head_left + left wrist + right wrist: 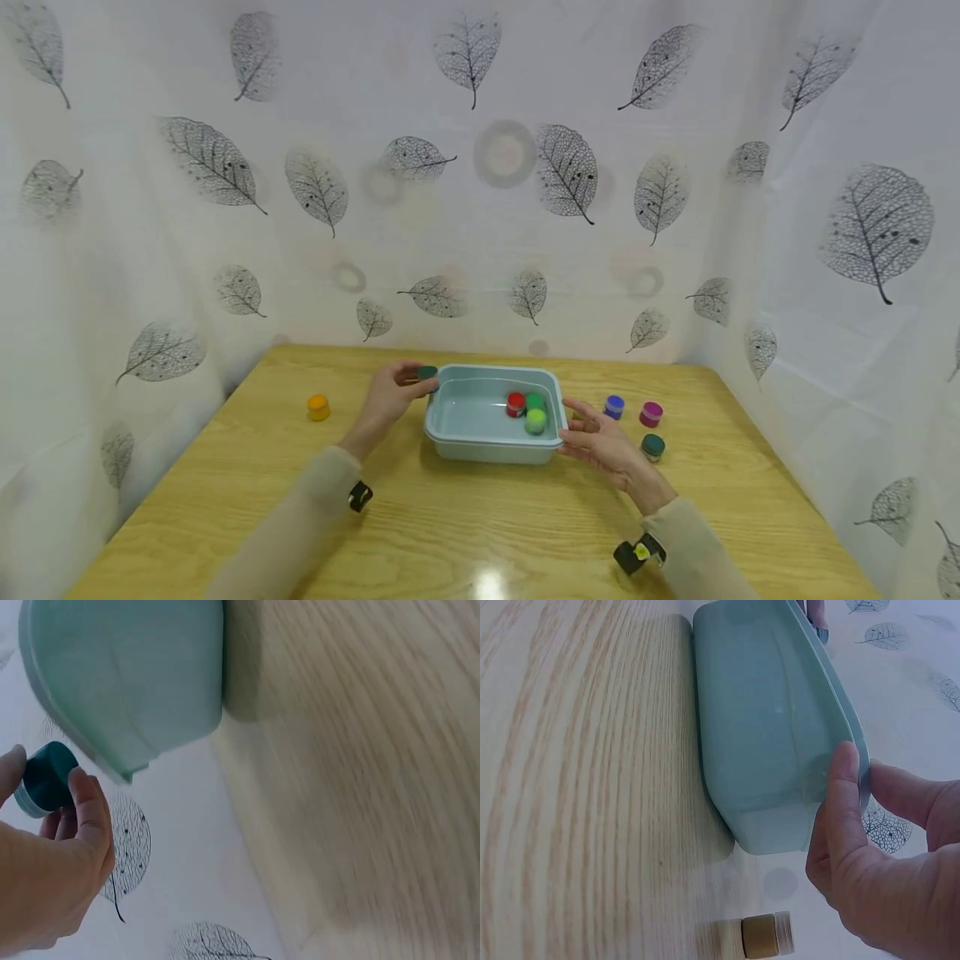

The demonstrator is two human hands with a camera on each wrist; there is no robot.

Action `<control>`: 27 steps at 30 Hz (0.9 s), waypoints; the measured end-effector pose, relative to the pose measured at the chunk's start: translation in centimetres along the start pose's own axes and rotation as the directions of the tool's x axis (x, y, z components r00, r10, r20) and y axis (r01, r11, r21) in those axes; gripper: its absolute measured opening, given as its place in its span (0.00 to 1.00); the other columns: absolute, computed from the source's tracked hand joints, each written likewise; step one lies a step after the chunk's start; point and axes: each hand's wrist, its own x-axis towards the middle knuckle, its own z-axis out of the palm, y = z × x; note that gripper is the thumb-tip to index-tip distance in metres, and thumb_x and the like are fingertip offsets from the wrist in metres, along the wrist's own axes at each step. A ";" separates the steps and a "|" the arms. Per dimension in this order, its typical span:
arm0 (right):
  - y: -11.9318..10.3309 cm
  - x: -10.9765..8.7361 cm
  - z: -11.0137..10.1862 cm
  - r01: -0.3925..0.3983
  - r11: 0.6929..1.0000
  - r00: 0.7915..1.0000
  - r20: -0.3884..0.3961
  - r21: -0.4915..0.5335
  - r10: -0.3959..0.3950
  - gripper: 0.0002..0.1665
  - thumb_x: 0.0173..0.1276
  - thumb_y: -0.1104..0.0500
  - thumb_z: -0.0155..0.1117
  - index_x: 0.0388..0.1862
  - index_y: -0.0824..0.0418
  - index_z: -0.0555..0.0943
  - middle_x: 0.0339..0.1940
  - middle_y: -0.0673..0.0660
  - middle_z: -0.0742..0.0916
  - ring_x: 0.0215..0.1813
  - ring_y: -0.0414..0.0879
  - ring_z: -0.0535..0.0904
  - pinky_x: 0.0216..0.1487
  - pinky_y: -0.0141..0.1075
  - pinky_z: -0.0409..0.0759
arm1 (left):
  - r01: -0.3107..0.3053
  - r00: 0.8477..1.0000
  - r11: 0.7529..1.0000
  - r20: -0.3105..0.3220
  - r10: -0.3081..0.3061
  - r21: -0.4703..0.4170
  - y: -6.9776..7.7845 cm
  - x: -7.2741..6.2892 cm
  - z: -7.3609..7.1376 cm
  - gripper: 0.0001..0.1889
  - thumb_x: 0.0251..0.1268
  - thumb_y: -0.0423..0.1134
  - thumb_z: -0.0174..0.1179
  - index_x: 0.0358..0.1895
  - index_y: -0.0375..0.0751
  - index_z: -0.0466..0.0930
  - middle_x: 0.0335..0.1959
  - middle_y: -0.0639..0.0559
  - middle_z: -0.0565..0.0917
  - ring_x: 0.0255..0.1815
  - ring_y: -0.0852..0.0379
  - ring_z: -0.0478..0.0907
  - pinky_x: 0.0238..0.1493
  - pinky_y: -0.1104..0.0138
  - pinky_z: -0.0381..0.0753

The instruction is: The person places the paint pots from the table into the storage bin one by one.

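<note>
Pinching the dark green jar (427, 372) was your left hand (388, 398), thumb on one side, fingertips on the other. The jar sat just outside the far-left corner of the basin (495, 452), about level with the rim in the left wrist view. Couldn't tell if jar and rim touched. Stubby jar, no useful long axis; couldn't confirm upright vs tilted.

Relation that mattered: the basin's inside lay to the right of your left hand, with the left short end's rim between. The basin's long axis ran left-right across you. Your left hand was the near one to that end; your right hand (606, 446) was at the opposite end, gripping the rim by the near-right corner, thumb against fingers.

Inside, you had three jars bunched toward the right end: red jar (515, 406), green jar (535, 401), light green jar (536, 422). Left part of the basin floor showed bare.

Farther out on the worktop (465, 517): orange jar (318, 407) well off to your left; blue jar (614, 407), magenta jar (652, 414) and second dark green jar (652, 447) grouped past your right hand. Leaf-print curtain (330, 267) hung behind.
</note>
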 end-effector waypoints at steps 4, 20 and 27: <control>0.0 -0.1 0.0 0.002 1.000 1.000 0.005 0.002 -0.002 0.41 0.71 0.67 0.60 0.79 0.59 0.55 0.56 0.66 0.72 0.44 0.44 0.83 0.51 0.36 0.85 | -0.041 0.998 0.999 -0.042 0.041 0.006 0.1 -0.4 1.4 0.25 0.56 0.42 0.73 0.56 0.37 0.78 0.52 0.40 0.83 0.55 0.47 0.80 0.54 0.62 0.84; -0.1 -0.1 0.1 0.000 1.000 1.000 -0.002 0.011 0.000 0.40 0.71 0.68 0.59 0.78 0.59 0.56 0.58 0.69 0.71 0.44 0.44 0.83 0.51 0.35 0.86 | -0.105 0.991 0.990 -0.076 0.112 0.090 1.4 -1.8 4.8 0.20 0.54 0.37 0.73 0.51 0.37 0.82 0.45 0.43 0.86 0.46 0.50 0.83 0.48 0.62 0.86; 0.0 -0.1 0.1 0.002 1.000 1.000 -0.003 0.008 -0.002 0.40 0.71 0.68 0.59 0.78 0.59 0.56 0.58 0.69 0.72 0.44 0.44 0.83 0.50 0.35 0.86 | -0.153 0.987 0.964 -0.024 0.162 0.216 1.7 -2.0 6.4 0.20 0.55 0.40 0.73 0.50 0.38 0.82 0.43 0.44 0.85 0.42 0.51 0.83 0.41 0.64 0.86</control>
